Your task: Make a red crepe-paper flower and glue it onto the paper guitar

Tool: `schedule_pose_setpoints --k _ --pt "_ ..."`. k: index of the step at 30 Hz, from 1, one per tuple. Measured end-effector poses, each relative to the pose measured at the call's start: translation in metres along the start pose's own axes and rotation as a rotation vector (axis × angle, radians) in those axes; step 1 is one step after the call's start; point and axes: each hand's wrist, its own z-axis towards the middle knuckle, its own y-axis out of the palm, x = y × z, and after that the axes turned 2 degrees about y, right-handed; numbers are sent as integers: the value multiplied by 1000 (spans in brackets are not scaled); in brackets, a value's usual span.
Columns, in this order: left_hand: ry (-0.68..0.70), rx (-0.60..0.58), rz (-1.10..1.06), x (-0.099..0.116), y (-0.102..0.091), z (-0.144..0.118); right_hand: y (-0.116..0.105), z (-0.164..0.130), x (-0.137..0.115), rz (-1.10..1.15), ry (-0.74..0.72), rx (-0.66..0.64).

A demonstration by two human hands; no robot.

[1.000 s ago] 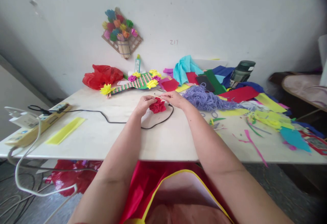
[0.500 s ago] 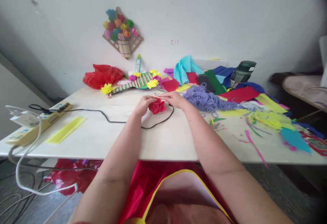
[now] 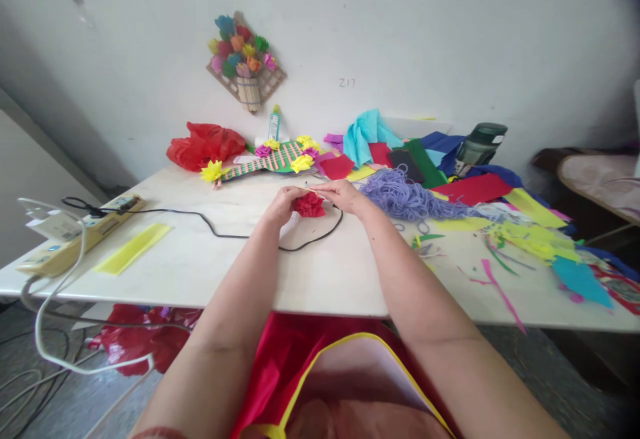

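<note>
A red crumpled-paper flower [image 3: 309, 205] hangs just above the table between my two hands. My left hand [image 3: 285, 204] is closed on its left side, thumb and fingers pressed together. My right hand [image 3: 344, 196] is closed too, its fingertips pinched at the flower's upper right edge. A thin pale strip runs between the fingertips; what exactly the right fingers pinch is too small to make out. Beneath and right of the flower curves a black cable [image 3: 215, 229]. Behind the hands lies a green guitar-shaped piece [image 3: 273, 159] with pink strips and yellow and purple paper flowers.
To the left lie a power strip [image 3: 83, 242] with cords and a yellow paper strip [image 3: 133, 249]. A purple yarn heap [image 3: 407, 193], paper scraps and a dark green bottle [image 3: 481, 145] fill the right. A red plastic bag [image 3: 205, 145] sits behind; a flower ornament [image 3: 245, 59] hangs above.
The view has shifted slightly, so the scene sits a little further right. Both hands keep their hold around the red flower, which appears tilted a bit differently.
</note>
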Motion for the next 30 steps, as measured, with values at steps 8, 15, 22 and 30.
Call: schedule_pose_setpoints --k 8,15,22,30 --pt "15 20 -71 -2 0 1 -6 -3 -12 -231 -29 -12" --pt "29 32 -68 -3 1 0 -12 -9 -28 -371 1 -26" --pt "8 47 -64 -1 2 0 -12 -10 -30 -400 24 -33" --pt "-6 60 -38 -1 2 0 -12 -10 -32 -405 20 -25"
